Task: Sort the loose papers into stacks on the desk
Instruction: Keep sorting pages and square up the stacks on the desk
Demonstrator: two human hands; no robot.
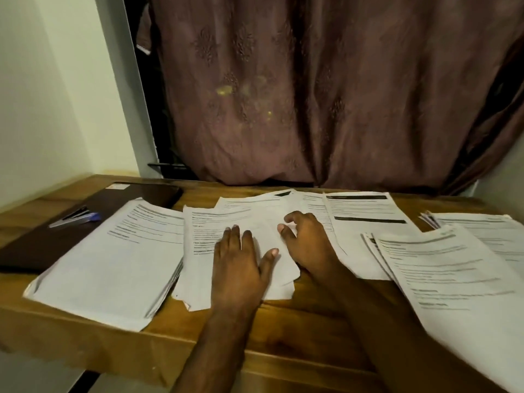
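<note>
Both hands rest on a loose pile of printed papers (241, 251) at the middle of the wooden desk (297, 330): the left hand (241, 262) lies flat with fingers straight and thumb spread, and just beside it the right hand (306, 242) touches the same sheets with fingers loosely curled, holding nothing. A thick squared stack (113, 259) sits to the left of the pile, overlapping sheets (365, 222) spread to the right, and two more stacks lie at the right edge (459, 279) (482, 231). A dark folder (56, 236) with pens (76, 218) on it lies at far left, and a brown curtain (312, 95) hangs behind the desk.
</note>
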